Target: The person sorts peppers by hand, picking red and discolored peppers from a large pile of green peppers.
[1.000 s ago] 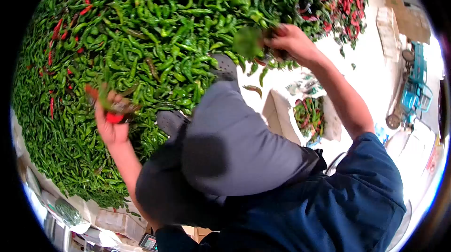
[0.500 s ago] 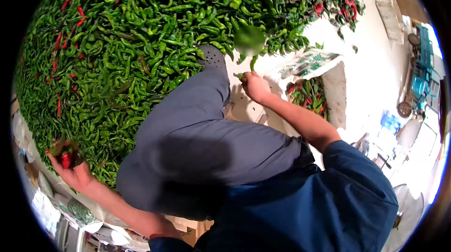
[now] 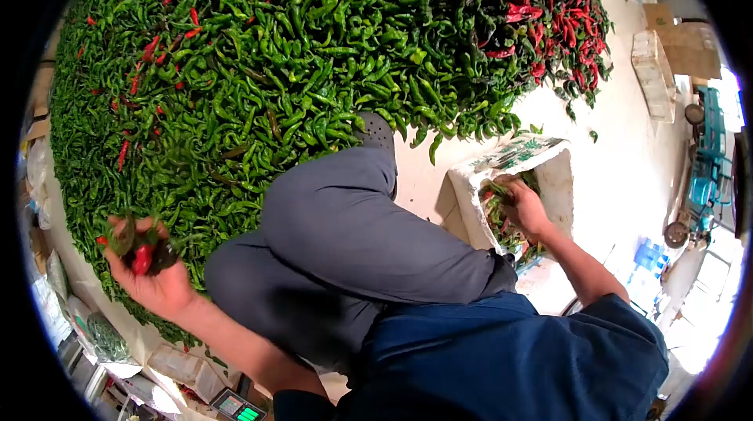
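Note:
A wide heap of mostly green peppers (image 3: 314, 52) spreads in front of my legs. At its lower left edge my left hand (image 3: 153, 272), palm up with curled fingers, holds several peppers, a red one (image 3: 142, 259) and darker ones among them. To the right of my knees stands a white foam box (image 3: 558, 185) with green and red peppers (image 3: 502, 221) inside. My right hand (image 3: 524, 205) reaches into its opening, fingers bent around something green, which looks like a pepper; the fingertips are partly hidden.
Red peppers (image 3: 576, 9) lie at the heap's right end. A dark shoe (image 3: 376, 131) touches the heap's edge. Farther right are another foam box (image 3: 652, 76) and a teal cart (image 3: 706, 162). A scale with a lit display (image 3: 238, 406) sits at the bottom left.
My right hand has moved from the heap's edge, past the floor, down and right into the foam box. My left hand went down and left from over the heap, still holding peppers.

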Motion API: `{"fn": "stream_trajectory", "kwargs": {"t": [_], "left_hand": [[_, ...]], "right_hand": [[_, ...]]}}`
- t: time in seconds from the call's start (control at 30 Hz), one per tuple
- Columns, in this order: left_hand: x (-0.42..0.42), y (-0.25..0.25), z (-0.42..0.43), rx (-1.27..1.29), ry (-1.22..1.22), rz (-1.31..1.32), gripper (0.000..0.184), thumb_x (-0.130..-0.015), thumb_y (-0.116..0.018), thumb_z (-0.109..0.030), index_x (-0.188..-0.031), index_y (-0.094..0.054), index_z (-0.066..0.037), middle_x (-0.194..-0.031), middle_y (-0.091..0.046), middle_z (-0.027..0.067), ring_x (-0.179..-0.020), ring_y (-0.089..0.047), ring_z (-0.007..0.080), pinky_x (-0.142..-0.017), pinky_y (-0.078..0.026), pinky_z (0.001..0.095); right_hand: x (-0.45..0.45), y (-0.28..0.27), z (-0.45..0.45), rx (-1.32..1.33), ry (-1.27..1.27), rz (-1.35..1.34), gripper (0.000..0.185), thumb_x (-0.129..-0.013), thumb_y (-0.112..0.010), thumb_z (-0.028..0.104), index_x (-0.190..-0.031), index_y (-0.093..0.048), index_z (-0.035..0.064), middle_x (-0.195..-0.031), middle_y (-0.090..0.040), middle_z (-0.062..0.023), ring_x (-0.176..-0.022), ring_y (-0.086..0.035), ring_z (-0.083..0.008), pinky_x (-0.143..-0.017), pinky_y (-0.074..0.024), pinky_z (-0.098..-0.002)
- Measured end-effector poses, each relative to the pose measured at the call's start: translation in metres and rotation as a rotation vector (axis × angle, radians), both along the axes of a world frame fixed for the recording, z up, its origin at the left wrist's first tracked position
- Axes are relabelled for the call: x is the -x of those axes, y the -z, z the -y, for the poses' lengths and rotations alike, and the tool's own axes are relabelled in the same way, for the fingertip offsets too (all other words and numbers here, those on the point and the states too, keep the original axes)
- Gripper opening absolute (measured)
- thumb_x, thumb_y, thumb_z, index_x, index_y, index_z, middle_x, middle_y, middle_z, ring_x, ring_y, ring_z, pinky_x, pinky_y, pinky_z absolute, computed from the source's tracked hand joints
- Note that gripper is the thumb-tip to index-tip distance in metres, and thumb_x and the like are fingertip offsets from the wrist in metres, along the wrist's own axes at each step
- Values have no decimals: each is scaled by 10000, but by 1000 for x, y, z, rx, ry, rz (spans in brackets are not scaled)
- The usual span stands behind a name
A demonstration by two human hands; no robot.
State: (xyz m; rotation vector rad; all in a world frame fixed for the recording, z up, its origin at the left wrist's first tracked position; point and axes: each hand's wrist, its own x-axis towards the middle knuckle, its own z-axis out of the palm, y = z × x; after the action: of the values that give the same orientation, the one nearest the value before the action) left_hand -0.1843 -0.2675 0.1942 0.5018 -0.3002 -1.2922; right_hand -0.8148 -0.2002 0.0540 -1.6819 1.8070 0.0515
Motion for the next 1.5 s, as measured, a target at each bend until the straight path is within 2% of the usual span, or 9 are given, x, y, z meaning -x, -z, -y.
{"fn": "stream_trajectory", "kwargs": {"t": [0.17, 0.3, 0.63, 0.83, 0.9, 0.97, 1.17, 1.33, 1.5], "left_hand": [[14, 19, 32, -89, -48, -33, 500, -947, -593, -216, -1389, -451, -31, -1158, -650, 104, -1026, -564, 310, -913, -452, 473], [36, 26, 50, -104, 29, 62, 476, -946, -581, -242, -1381, -471, -86, -1111, -654, 61, -991, -605, 300, -883, -477, 488], [82, -4, 42, 43, -194, -91, 482, -905, -571, -306, -1303, -512, -41, -1135, -639, 80, -1066, -603, 252, -953, -479, 463], [81, 20, 14, 103, -263, -297, 529, -848, -622, -246, -1326, -506, -50, -1255, -601, 101, -1149, -585, 266, -991, -480, 446], [78, 30, 12, 19, -279, -328, 507, -826, -625, -268, -1288, -544, -75, -1259, -597, 110, -1170, -568, 275, -1023, -451, 454], [69, 51, 13, 8, -270, -394, 481, -831, -603, -261, -1268, -552, -64, -1254, -600, 117, -1173, -568, 280, -1028, -452, 457], [48, 91, 17, -33, -217, -323, 432, -879, -500, -272, -1257, -540, -65, -1241, -600, 130, -1154, -567, 311, -963, -471, 478], [24, 121, 35, -4, -81, -291, 500, -885, -514, -191, -1368, -483, -66, -1292, -586, 147, -1146, -563, 324, -1033, -390, 554], [-16, 195, 21, -218, -151, -322, 538, -887, -506, -208, -1412, -448, -106, -1326, -568, 122, -1165, -560, 282, -1072, -350, 541]], "right_hand": [[-13, -38, 50, -213, 91, -90, 374, -816, -699, 217, -1111, -612, 5, -948, -693, -207, -831, -677, -357, -739, -522, -414], [-135, -65, 151, -186, 200, 705, 309, -822, -658, 85, -1070, -505, -19, -823, -531, -27, -666, -524, -101, -566, -453, -277], [-420, -233, 214, -419, -302, 1480, 271, -953, -571, 171, -1156, -561, -8, -961, -662, -97, -818, -640, -153, -753, -522, -270], [-486, -184, 180, 160, -614, 928, 376, -985, -522, 335, -1029, -622, -25, -878, -657, -93, -760, -589, -178, -713, -475, -294], [-495, -172, 174, 321, -748, 615, 407, -941, -517, 365, -1060, -649, -2, -985, -660, -207, -912, -620, -387, -813, -489, -444], [-496, -148, 166, 797, -881, 436, 397, -960, -495, 386, -1132, -648, 63, -1255, -586, -153, -1214, -495, -329, -1011, -355, -498], [-505, -158, 196, 552, -1088, 90, 486, -988, -401, 484, -1030, -650, 69, -1039, -669, -155, -989, -640, -348, -848, -487, -454], [-488, -103, 276, 82, -1065, 574, 611, -933, -502, 539, -1040, -646, -46, -982, -670, -270, -956, -643, -421, -852, -500, -479], [-381, 20, 415, 347, -1023, -402, 162, -779, -647, 134, -904, -668, 34, -898, -675, -157, -840, -681, -307, -757, -563, -446]]}}
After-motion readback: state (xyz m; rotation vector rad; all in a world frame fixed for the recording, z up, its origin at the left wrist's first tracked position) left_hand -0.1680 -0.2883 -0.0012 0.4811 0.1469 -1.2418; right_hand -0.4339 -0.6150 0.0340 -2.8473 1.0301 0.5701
